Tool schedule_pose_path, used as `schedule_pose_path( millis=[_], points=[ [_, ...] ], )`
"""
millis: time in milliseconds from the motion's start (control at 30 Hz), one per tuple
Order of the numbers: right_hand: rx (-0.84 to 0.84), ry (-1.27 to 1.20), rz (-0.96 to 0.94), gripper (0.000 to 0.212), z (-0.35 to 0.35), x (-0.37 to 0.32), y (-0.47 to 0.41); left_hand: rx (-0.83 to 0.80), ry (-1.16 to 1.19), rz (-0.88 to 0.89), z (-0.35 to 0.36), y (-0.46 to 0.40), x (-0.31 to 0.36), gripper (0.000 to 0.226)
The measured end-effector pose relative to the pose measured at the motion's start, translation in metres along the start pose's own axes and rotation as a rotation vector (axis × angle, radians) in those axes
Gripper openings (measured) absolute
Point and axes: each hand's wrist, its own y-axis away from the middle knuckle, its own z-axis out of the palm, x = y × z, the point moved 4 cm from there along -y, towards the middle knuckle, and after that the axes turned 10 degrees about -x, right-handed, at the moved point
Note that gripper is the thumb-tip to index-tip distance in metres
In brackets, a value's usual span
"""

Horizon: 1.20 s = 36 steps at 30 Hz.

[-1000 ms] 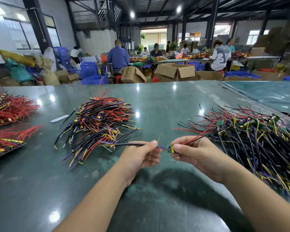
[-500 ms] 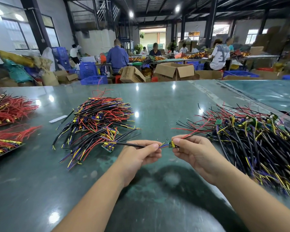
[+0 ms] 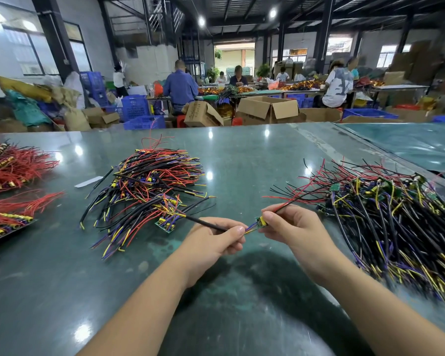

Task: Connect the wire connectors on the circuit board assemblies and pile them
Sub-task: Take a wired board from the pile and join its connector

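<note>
pinched shut, left hand (image 3: 211, 238) holds the black wire (image 3: 206, 223), right hand (image 3: 290, 227) the small board (image 3: 260, 222) at frame centre; a crooked push could bend the plug.

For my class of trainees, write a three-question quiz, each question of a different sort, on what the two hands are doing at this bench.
1. True or false: the right hand pinches a small circuit board.
2. What does the left hand grip? A) black sleeved wire B) white strip C) nothing
3. Fill in: the larger pile of wired boards lies on the worker's ____ side.

Key: 1 true; 2 A; 3 right.
</note>
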Motion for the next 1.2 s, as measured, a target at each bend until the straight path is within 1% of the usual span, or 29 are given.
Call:
schedule_pose_path(
  millis=[100,233,300,400,500,600,700,867,933,1100,1200],
  points=[
    [-0.029,-0.285,0.055,0.004,0.0007,0.0019,0.0008,0.010,0.110,0.049,-0.0014,0.0005,0.0034,0.015],
    [-0.048,-0.486,0.065,0.008,0.0048,0.0014,0.0001,0.038,0.246,0.114,-0.0020,-0.0020,0.0053,0.015],
    [-0.053,-0.532,0.068,0.012,0.0057,0.0002,-0.0002,0.053,0.308,0.121,-0.0022,-0.0032,0.0055,0.014],
    [-0.029,-0.462,0.067,0.014,0.0018,-0.0001,-0.0005,0.049,0.389,0.101,-0.0029,-0.0056,0.0065,0.016],
    [-0.003,-0.400,0.063,0.012,0.0000,0.0011,-0.0002,0.058,0.373,0.102,-0.0027,-0.0075,0.0064,0.018],
    [-0.004,-0.443,0.063,0.008,0.0016,0.0023,0.0002,0.077,0.347,0.114,-0.0032,-0.0064,0.0035,0.013],
    [-0.036,-0.462,0.081,0.017,0.0035,0.0016,0.0015,0.082,0.331,0.139,-0.0048,-0.0048,0.0029,0.010],
    [-0.066,-0.524,0.128,0.019,0.0074,0.0018,0.0035,0.086,0.329,0.162,-0.0045,-0.0042,0.0041,0.020],
    [-0.070,-0.520,0.127,0.019,0.0086,0.0021,0.0041,0.073,0.302,0.157,-0.0039,-0.0043,0.0044,0.020],
    [-0.078,-0.388,0.102,0.020,0.0100,0.0028,0.0060,0.000,0.236,0.140,0.0013,-0.0032,0.0030,0.014],
    [-0.063,-0.385,0.092,0.022,0.0088,0.0025,0.0051,-0.013,0.210,0.135,-0.0003,-0.0022,0.0039,0.014]
  ],
)
